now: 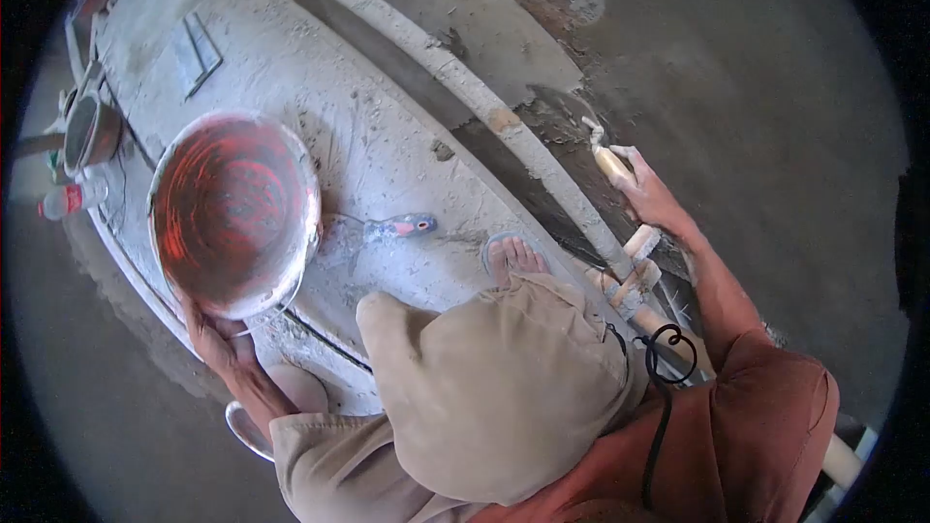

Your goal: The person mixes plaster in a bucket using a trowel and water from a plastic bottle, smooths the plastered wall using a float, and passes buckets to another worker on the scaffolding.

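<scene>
- Basin [194, 232], round, red showing through grey residue: sitting on the pale, spattered platform [387, 145], beside the left hand.
- Left hand [213, 337]: meeting the basin's near rim, fingers partly disappearing behind it; I cannot tell how far this grip is closing.
- Right hand [647, 192]: holding a hand tool [612, 167] by its pale handle, the grip curling snugly round it.
- Hand tool: reaching toward the wet-looking grey surface [775, 126]; its far end is blending into the grey.
- Blue-grey handled tool [402, 226]: lying between basin and sandalled foot [513, 254].
- Flat metal piece [199, 50]: lying beyond the basin.
- Bucket [94, 131] and red-labelled bottle [77, 197]: standing and lying respectively, near the platform's left edge.
</scene>
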`<state>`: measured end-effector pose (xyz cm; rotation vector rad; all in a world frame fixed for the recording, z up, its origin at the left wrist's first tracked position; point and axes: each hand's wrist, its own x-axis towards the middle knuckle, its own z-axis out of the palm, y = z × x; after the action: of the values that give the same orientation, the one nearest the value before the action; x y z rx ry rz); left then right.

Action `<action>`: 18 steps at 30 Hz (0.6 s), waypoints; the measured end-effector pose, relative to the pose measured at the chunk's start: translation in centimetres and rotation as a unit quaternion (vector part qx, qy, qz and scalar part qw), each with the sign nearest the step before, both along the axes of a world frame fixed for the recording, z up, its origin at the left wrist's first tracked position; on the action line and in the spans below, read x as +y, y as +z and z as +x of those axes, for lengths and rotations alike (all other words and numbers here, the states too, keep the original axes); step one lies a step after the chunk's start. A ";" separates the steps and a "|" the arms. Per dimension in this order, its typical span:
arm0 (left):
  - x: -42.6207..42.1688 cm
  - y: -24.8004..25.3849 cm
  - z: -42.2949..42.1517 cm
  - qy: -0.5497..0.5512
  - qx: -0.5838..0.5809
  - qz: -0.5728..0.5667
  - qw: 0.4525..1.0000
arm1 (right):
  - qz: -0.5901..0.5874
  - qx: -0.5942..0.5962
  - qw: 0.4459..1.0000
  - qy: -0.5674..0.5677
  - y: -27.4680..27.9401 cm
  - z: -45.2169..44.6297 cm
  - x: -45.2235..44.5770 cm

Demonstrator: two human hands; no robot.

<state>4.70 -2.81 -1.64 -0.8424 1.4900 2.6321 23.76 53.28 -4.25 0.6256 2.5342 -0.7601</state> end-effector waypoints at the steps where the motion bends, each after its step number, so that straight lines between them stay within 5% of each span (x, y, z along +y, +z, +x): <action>1: -0.2 -0.1 0.1 -0.005 0.005 0.008 1.000 | -0.155 -0.024 0.979 -0.129 0.7 -0.6 -1.4; 2: -0.6 -0.6 0.4 -0.008 0.019 0.013 1.000 | -0.302 -0.046 0.918 -0.254 1.1 -1.0 -2.4; 3: -0.6 -0.8 0.3 -0.010 0.038 0.020 0.999 | -0.304 -0.041 0.920 -0.244 0.7 -1.2 -2.7; 6: -0.8 -1.1 0.2 -0.032 0.037 0.007 0.999 | -0.551 -0.037 0.773 -0.312 -0.2 -1.5 -3.5; 11: -2.3 -2.6 0.3 -0.018 0.034 -0.010 0.999 | -0.554 0.022 0.795 -0.245 -1.7 -2.5 -7.2; 13: -1.3 -1.4 0.4 -0.010 0.039 0.005 0.999 | -0.385 0.081 0.912 -0.118 -1.8 -3.9 -8.5; 15: -0.7 -0.5 0.5 0.005 0.066 0.048 0.997 | -0.357 0.065 0.928 -0.083 -3.1 -5.6 -9.4; 17: -1.0 -0.5 1.0 0.015 0.063 0.065 0.996 | -0.127 0.223 0.964 0.074 -5.2 -6.4 -10.1; 18: -1.0 0.2 1.3 0.034 0.054 0.079 0.995 | -0.181 0.237 0.954 0.021 -4.1 -7.0 -12.1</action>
<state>5.99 -3.76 -1.42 -0.7626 1.2737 2.8408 16.73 41.21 -8.36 0.2856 2.6947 -1.4642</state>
